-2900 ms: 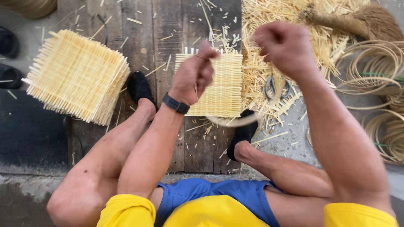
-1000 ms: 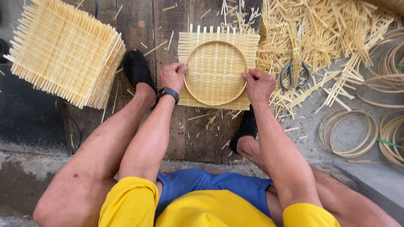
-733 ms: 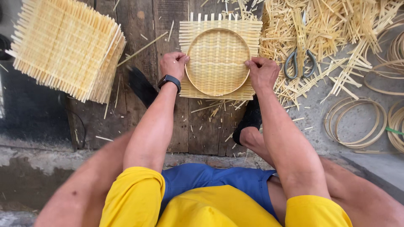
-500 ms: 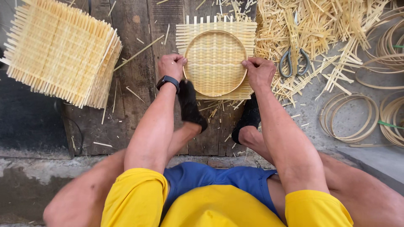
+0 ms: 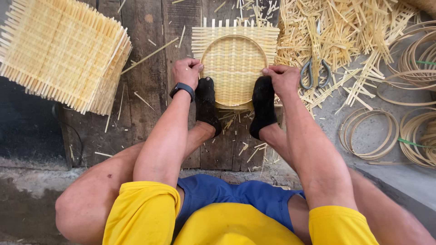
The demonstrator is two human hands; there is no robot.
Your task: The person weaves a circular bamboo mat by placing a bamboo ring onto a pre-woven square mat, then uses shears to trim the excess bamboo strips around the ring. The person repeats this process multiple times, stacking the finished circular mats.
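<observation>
A square woven bamboo mat (image 5: 234, 43) lies on the dark wooden boards, with a round bamboo hoop (image 5: 234, 38) pressed onto its middle. My left hand (image 5: 185, 71), with a black watch on the wrist, grips the hoop's left side. On the hoop's right side my right hand (image 5: 282, 80) is closed over the rim. Both feet in black socks (image 5: 206, 104) (image 5: 263, 105) rest on the mat's near edge, just inside each hand.
A stack of woven square mats (image 5: 61, 52) sits at the left. Grey scissors (image 5: 315, 72) lie on a heap of bamboo offcuts (image 5: 336, 31) to the right. Loose bamboo hoops (image 5: 369, 134) lie at the far right on a concrete floor.
Both feet have slid forward onto the near edge of the mat. My hands have stayed on the hoop's two sides.
</observation>
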